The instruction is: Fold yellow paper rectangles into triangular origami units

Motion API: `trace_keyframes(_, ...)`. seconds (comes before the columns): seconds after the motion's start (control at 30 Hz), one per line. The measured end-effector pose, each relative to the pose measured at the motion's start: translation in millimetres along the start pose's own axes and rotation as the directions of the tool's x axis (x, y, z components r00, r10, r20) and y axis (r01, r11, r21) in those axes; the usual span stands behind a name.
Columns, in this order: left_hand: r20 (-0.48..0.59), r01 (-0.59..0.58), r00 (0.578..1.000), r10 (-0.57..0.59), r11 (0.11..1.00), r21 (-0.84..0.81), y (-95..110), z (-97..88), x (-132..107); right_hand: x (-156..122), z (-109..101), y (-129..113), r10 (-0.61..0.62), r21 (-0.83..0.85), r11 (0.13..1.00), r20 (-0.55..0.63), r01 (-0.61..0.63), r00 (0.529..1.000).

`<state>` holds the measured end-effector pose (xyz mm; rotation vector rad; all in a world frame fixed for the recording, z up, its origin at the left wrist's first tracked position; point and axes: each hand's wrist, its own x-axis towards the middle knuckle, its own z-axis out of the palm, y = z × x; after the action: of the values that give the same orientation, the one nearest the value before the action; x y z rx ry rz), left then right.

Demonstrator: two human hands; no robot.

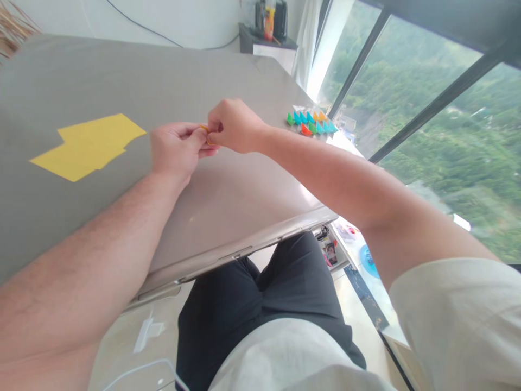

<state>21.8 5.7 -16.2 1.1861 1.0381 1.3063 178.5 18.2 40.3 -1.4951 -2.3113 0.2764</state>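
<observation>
My left hand (pixel 177 146) and my right hand (pixel 236 125) meet above the middle of the grey table. Between their fingertips they pinch a small folded piece of yellow-orange paper (pixel 204 128). Most of that paper is hidden by the fingers, so its shape cannot be made out. To the left of my left hand, several yellow paper sheets (pixel 87 144) lie flat and overlapping. Beyond my right forearm, at the table's right edge, stand rows of small folded paper boats (pixel 311 124) in green, blue, orange and red.
The grey table (pixel 228 190) ends in a front edge just before my lap. A small cabinet (pixel 268 46) holding dark items and an orange container stands behind the far right corner. Large windows (pixel 427 98) run along the right. An open drawer (pixel 331 252) shows below the table.
</observation>
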Motion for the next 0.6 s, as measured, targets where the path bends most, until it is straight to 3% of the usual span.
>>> trace_keyframes(0.27, 0.008, 0.017, 1.0, -0.016, 0.994, -0.112, -3.0, -1.7, 4.2, -6.4, 8.8, 2.9, -0.006, 0.071, 0.997, -0.135, 0.016, 0.991)
trace_keyframes(0.5, 0.067, 0.061, 0.996, -0.052, 0.987, -0.146, -6.6, -3.9, 9.4, -18.2, 4.6, 18.6, -0.11, 0.223, 0.965, -0.127, 0.136, 0.986)
trace_keyframes(0.6, 0.102, 0.091, 0.992, -0.075, 0.984, -0.155, -8.1, -3.6, 7.9, -19.6, 6.2, 23.0, -0.165, 0.185, 0.963, -0.165, 0.194, 0.973)
